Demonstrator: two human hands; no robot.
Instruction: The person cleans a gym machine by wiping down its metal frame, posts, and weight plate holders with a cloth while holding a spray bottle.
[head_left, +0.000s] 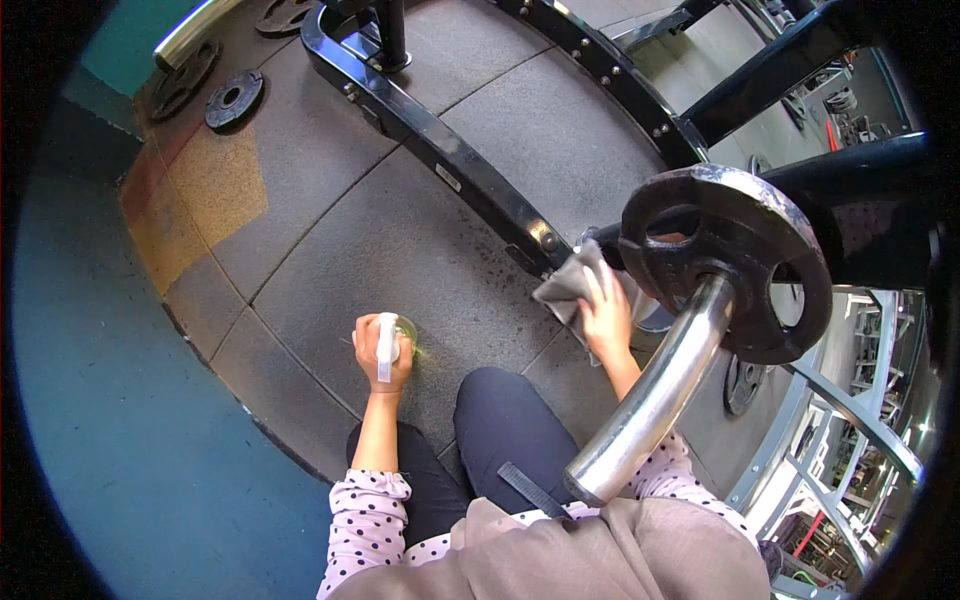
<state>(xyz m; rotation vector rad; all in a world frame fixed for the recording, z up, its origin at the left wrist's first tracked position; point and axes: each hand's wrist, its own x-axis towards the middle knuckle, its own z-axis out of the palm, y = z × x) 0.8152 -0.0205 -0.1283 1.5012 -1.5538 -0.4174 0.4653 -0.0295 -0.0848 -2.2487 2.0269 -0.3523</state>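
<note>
My left hand (381, 352) grips a spray bottle (406, 330) with a white trigger head and greenish liquid, held over the rubber floor tiles. On the right, my right hand (606, 319) presses a grey cloth (568, 291) against the near end of a black steel base beam (480, 180) of a weight machine. A black weight plate (799, 225) with cut-out grips hangs on a chrome bar sleeve (652, 397), which crosses above my right forearm. Part of the cloth is hidden behind my fingers.
Loose weight plates (234, 99) lie on the floor at upper left, below another chrome bar end (187, 34). A second black bolted beam (600, 64) runs across the top right. A blue-green surface (135, 390) borders the tiles at left. Grey steel frames (847, 405) stand at right.
</note>
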